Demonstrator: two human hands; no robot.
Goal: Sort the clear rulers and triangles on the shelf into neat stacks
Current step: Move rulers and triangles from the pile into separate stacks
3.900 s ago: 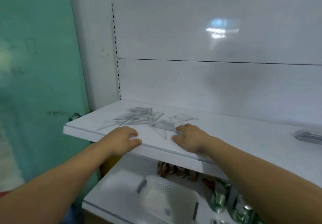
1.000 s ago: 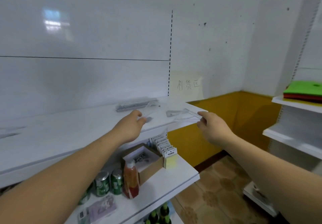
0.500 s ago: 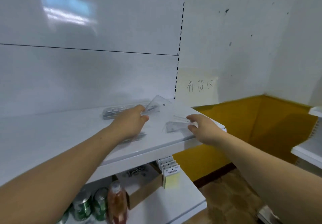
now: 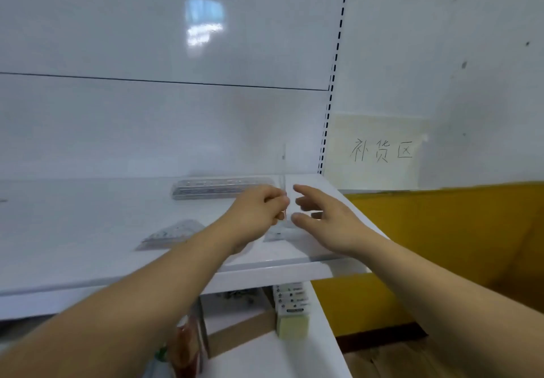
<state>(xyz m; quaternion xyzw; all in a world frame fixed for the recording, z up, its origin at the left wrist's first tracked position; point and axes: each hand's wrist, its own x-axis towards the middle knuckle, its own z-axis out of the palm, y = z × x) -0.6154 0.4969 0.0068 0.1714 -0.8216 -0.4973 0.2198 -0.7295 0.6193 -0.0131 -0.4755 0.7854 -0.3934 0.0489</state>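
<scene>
With its edge stood upright on the shelf (image 4: 88, 266), a clear triangle (image 4: 283, 168) is pinched in the left hand (image 4: 259, 213), probably to square it (faint), while the right hand (image 4: 321, 218), open, nears ruler stack (image 4: 223, 188) behind.

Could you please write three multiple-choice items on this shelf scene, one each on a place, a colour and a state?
1. Where does the ruler stack lie?
A. at the back of the top shelf
B. on the floor
C. on the lower shelf

2. What colour is the lower wall band on the right?
A. blue
B. yellow
C. black

3. How is the clear triangle held?
A. flat on the shelf
B. upright, edge-on
C. hanging from a hook

Answers: 1 A, it sits against the back panel. 2 B, the band is mustard yellow. 3 B, the left hand pinches it upright; the right hand is open beside it.
</scene>
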